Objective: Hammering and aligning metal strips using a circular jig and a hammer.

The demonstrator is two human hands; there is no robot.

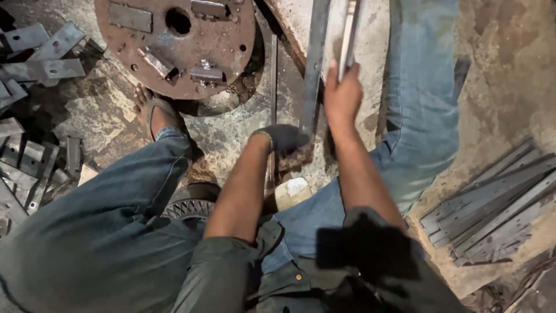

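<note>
A: On the floor (509,52), at the middle of the view, what has each hand got?

B: The left hand (284,138), in a dark glove, is clenched around the near end of a long flat metal bar (315,64). The bar runs from that hand toward twelve o'clock and leaves the top edge.

A: And the right hand?

B: The right hand (343,95) is bare and sits at about one o'clock from the gloved one, just beside the bar. It is grasping a thinner, paler metal strip (349,35), which sticks up past the fingers toward twelve o'clock.

A: So the two pieces are close?

B: Side by side, nearly parallel; whether they touch I cannot tell.

A: What lies around them?

B: A rusty round steel plate (174,43) with holes and welded blocks lies at eleven o'clock from the left hand, a sandalled foot (155,113) at its near edge. A thin rod (273,75) lies between the plate and the bar. Short cut metal pieces (40,64) are heaped at nine to ten o'clock, and a stack of flat strips (492,203) lies at four o'clock. The person's jeans (423,104) frame both sides.
</note>
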